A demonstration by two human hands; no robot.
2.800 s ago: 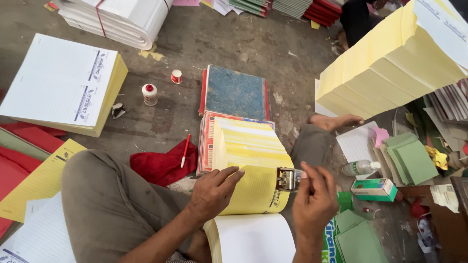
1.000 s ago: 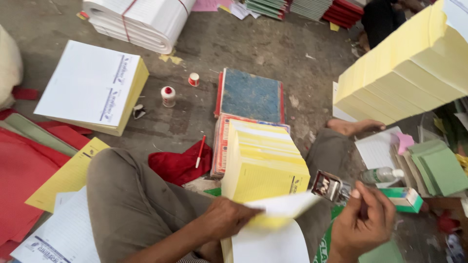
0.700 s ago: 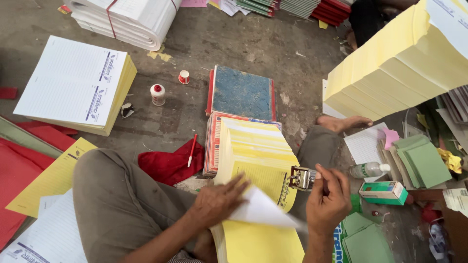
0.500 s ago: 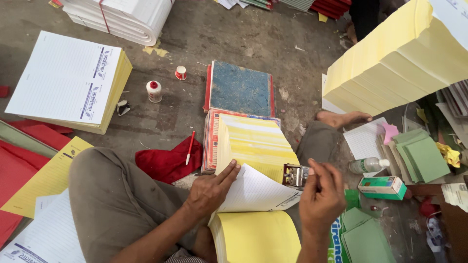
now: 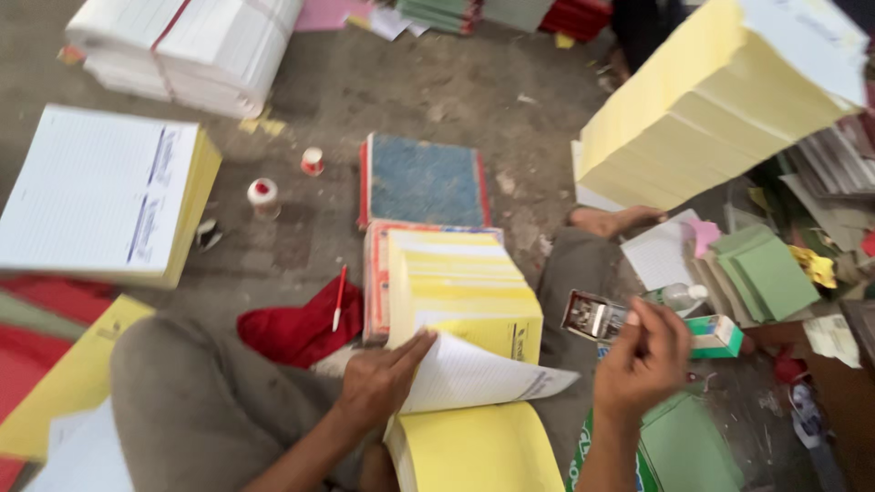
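I see left hand [image 5: 378, 390] pinching white sheet [image 5: 478, 375] over yellow pad [image 5: 478, 451], lower centre; right hand [image 5: 641, 360] closed on metal stamper [image 5: 592, 316].

Grey-brown trousers [image 5: 191, 401], bare forearms
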